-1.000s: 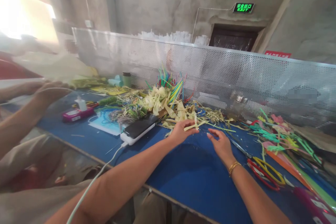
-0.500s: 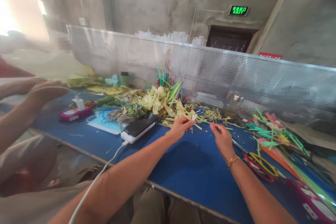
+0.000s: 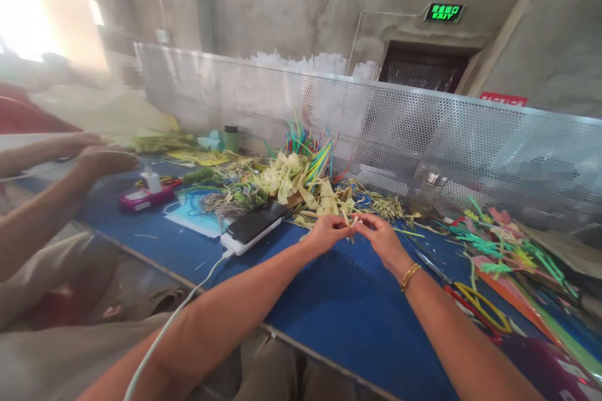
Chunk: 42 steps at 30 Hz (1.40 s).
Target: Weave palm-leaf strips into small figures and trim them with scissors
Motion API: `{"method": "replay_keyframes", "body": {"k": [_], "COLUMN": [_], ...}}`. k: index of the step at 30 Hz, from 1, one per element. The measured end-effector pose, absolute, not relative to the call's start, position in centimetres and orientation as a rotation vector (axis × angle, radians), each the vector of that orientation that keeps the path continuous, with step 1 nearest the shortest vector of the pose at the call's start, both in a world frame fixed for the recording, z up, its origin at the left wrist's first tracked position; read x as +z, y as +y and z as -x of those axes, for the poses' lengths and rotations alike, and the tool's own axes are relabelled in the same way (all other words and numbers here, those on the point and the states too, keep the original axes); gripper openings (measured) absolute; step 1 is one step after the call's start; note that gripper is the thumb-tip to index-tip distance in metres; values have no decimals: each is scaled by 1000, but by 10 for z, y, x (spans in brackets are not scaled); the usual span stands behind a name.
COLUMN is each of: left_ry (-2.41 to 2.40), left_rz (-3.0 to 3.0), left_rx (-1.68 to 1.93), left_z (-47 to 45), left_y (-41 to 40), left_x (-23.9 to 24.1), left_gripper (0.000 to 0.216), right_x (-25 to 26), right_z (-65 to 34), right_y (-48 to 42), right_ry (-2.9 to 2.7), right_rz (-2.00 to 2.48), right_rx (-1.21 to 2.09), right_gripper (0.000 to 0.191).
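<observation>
My left hand [image 3: 329, 232] and my right hand [image 3: 382, 239] meet above the blue table, fingertips almost touching. A small pale strip [image 3: 356, 221] shows between the fingertips, pinched by both hands; its lower part is hidden. Just behind them lies a heap of dry, pale husk-like leaves [image 3: 328, 199]. A thin green strand [image 3: 410, 233] sticks out behind my right hand. Scissors [image 3: 480, 313] with red and yellow handles lie right of my right wrist.
A black phone [image 3: 251, 222] rests on a white power bank [image 3: 234, 243] with a cable. Colourful pipe cleaners [image 3: 493, 241] lie right, near a glass jar [image 3: 427, 191]. A perforated metal screen [image 3: 282, 88] borders the table. At left, a co-worker's hands [image 3: 101, 160] are near a purple device [image 3: 145, 197].
My right hand has moved left to meet my left hand at the pale strip. The view has shifted slightly, and the co-worker's hands remain at the left.
</observation>
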<state>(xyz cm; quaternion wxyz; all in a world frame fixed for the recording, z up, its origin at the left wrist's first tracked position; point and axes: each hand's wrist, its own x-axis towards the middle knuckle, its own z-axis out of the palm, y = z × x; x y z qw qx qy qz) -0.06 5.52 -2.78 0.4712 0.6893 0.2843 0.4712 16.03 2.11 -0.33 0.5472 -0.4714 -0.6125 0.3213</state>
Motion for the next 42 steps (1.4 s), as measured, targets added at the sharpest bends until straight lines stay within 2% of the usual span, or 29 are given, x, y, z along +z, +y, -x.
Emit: {"method": "replay_keyframes", "body": {"k": [4, 14, 20, 27, 42], "left_ry": [727, 648, 654, 673, 735], "left_rz": [-1546, -1207, -1281, -1374, -1492], "left_rx": [1112, 908, 745, 748, 653], "left_z": [-2, -6, -4, 3, 6], "left_y": [51, 46, 47, 40, 32], "left_x": [-27, -33, -29, -18, -15], "left_gripper": [43, 42, 39, 38, 29], "right_x": [-10, -29, -27, -18, -29], "right_z": [-156, -156, -162, -163, -157], "right_y": [27, 26, 20, 13, 18], "right_ry": [-1381, -1216, -1300, -1408, -1062], "right_rz": [1105, 1086, 1110, 1101, 1037], "right_rx": [684, 915, 957, 956, 1080], "right_gripper": [23, 35, 35, 33, 33]}}
